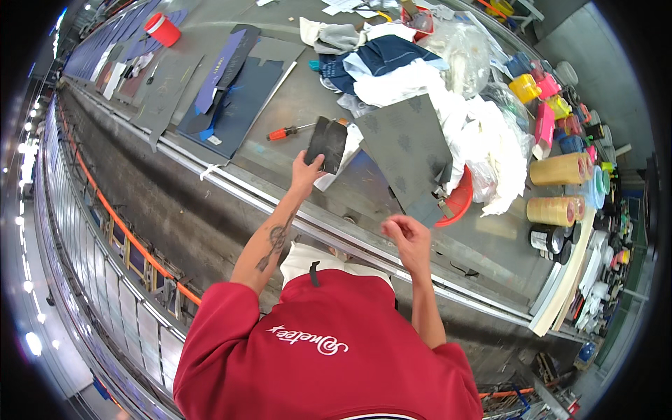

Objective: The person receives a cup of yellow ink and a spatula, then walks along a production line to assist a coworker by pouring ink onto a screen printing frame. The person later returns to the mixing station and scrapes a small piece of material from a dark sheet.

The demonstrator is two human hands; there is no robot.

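My left hand [308, 171] reaches forward over the table and grips a dark, flat, rectangular slab [327, 142], roughly phone-sized. Just beyond it lies a screwdriver [283, 132] with an orange and black handle. White paper [350, 150] shows beside the slab. My right hand [409, 238] hovers near the table's front edge, fingers curled in, with nothing visible in them. The nearest thing to it is a large dark grey sheet [406, 150] with faint dark marks. That sheet partly covers a red round container [458, 199] with a metal clip at its side.
White and navy cloths [392, 59] are heaped at the back, beside clear plastic bags [462, 56]. Dark cut panels [234, 105] lie at left, near a red cup [162, 29]. Tape rolls [556, 169] and coloured containers [525, 87] line the right. A metal rail [280, 217] edges the table.
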